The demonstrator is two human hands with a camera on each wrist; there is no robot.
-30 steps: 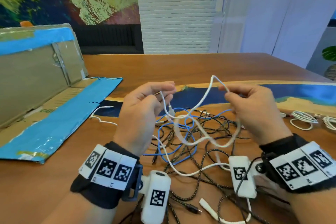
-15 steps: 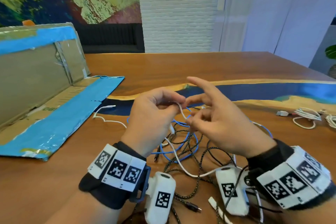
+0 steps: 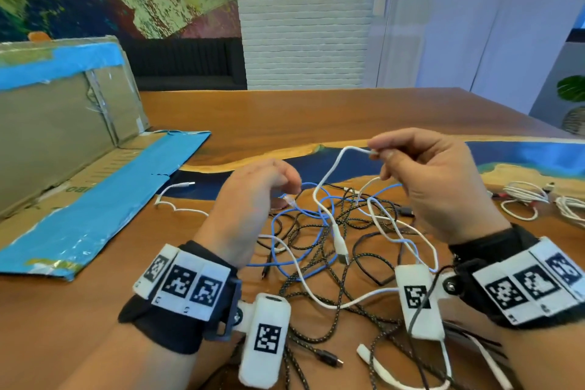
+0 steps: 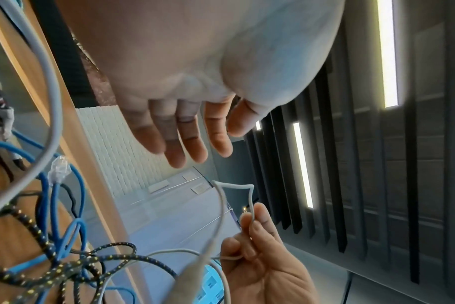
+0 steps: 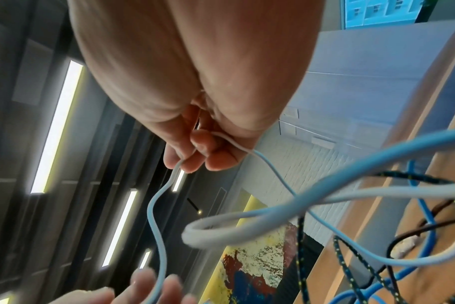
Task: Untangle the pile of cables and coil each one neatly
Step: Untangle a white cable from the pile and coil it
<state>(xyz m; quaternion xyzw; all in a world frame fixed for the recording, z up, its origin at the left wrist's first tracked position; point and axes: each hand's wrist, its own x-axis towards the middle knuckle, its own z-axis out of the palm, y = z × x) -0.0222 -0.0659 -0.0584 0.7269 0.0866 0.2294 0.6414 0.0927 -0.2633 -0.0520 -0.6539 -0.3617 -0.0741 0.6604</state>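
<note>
So my right hand is up above the mess, thumb and fingers pinching a thin white cable near its fold. In the left wrist view you can see that cable making a little squared-off loop above my fingertips, with another strand tucked under the lower fingers. From the pinch it drops down in a wavy line and ends in a white plug dangling over the pile.

My left hand is lower, just over the near-left edge of the tangle. The wrist cam shows its fingers straight and loosely together, holding nothing. From the head view I can't tell whether the fingertips brush the blue ethernet cable, but its clear connector sits right beside them.

The pile itself lies on the wooden table between my wrists: that blue cable looped around, black braided cables with yellow flecks woven through everything, and another white cable snaking across the front. A separate white cable lies off to the left near a flattened cardboard box with blue tape. Over on the right there are white cables already bundled up, well apart from the tangle.
</note>
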